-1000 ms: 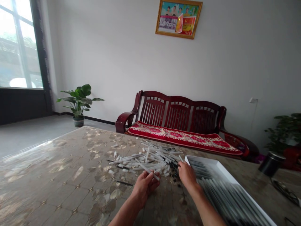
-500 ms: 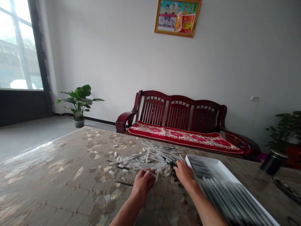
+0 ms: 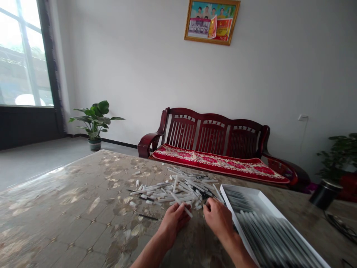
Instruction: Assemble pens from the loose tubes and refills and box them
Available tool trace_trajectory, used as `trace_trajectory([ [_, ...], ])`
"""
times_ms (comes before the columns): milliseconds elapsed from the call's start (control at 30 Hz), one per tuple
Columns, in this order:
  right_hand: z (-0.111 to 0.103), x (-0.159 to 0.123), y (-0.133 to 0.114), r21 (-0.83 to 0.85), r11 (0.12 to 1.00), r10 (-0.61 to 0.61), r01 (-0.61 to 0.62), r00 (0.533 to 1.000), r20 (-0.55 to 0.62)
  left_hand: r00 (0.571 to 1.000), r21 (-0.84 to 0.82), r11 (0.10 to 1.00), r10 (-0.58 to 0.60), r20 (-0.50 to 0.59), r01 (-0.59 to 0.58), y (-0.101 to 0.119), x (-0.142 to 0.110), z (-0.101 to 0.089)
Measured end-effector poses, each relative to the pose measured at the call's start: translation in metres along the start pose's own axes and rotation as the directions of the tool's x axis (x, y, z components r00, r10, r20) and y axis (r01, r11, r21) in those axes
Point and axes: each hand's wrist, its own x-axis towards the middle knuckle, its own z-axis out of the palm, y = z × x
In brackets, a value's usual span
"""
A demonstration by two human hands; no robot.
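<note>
Between the thumb and fingers of my left hand (image 3: 172,221) is a whitish, translucent pen barrel (image 3: 189,212), slanting down to the right. My right hand (image 3: 219,216) is closed just to its right, fingertips bent in at the near edge of some small black parts (image 3: 205,194); what it pinches, if anything, is hidden. Beyond both hands spreads a loose pile of similar white barrels (image 3: 175,184), with short white caps (image 3: 133,204) and thin black sticks (image 3: 147,217) at its left side.
A shallow white box (image 3: 275,207) holding rows of pens (image 3: 267,230) stands right of my right arm. A patterned cloth (image 3: 92,223) covers the table. Farther right are a dark cylinder (image 3: 325,195) and a cable (image 3: 338,225). A wooden bench (image 3: 213,134) stands behind.
My left hand has lifted slightly and turned, and the barrel in it now stands out from the pile. My right hand has drawn back toward me from the black parts, its fingers curled.
</note>
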Motion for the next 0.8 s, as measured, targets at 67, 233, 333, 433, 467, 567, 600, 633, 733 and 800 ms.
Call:
trace_trajectory([
  [67, 0.001, -0.014, -0.011, 0.111, 0.992, -0.050, 0.052, 0.999, -0.022, 0.997, 0.006, 1.000, -0.002, 0.075, 0.002, -0.001, -0.003, 0.001],
  [233, 0.009, -0.028, -0.026, 0.513, 0.848, -0.159, 0.135, 0.987, 0.003, 0.987, -0.038, 0.995, 0.093, 0.130, -0.089, 0.005, -0.007, 0.002],
  [333, 0.015, -0.024, -0.021, 0.818, 0.571, -0.078, -0.073, 0.987, 0.142, 0.981, -0.004, 0.994, 0.109, 0.162, -0.109, 0.012, -0.011, 0.002],
  [433, 0.019, -0.020, -0.015, 0.916, 0.235, 0.055, -0.324, 0.946, 0.321, 0.957, 0.078, 0.995, 0.044, 0.285, -0.069, 0.015, -0.018, 0.005],
  [467, 0.019, -0.020, -0.015, 0.918, 0.157, 0.080, -0.365, 0.931, 0.357, 0.942, 0.108, 0.993, 0.009, 0.336, -0.048, 0.014, -0.022, 0.007],
  [567, 0.018, -0.020, -0.015, 0.920, 0.019, 0.106, -0.392, 0.915, 0.388, 0.894, 0.183, 0.983, -0.084, 0.440, 0.002, 0.008, -0.030, 0.011],
  [600, 0.017, -0.020, -0.015, 0.923, -0.009, 0.119, -0.384, 0.916, 0.382, 0.889, 0.199, 0.980, -0.095, 0.448, 0.004, 0.005, -0.031, 0.012],
  [633, 0.016, -0.019, -0.015, 0.930, -0.030, 0.139, -0.367, 0.919, 0.368, 0.894, 0.204, 0.979, -0.092, 0.438, 0.000, 0.003, -0.031, 0.012],
  [733, 0.013, -0.016, -0.012, 0.966, -0.049, 0.238, -0.255, 0.936, 0.259, 0.959, 0.137, 0.991, -0.030, 0.281, -0.010, 0.000, -0.024, 0.010],
  [800, 0.012, -0.013, -0.009, 0.985, -0.056, 0.328, -0.166, 0.928, 0.175, 0.993, 0.021, 0.999, 0.029, 0.118, -0.031, 0.003, -0.015, 0.006],
])
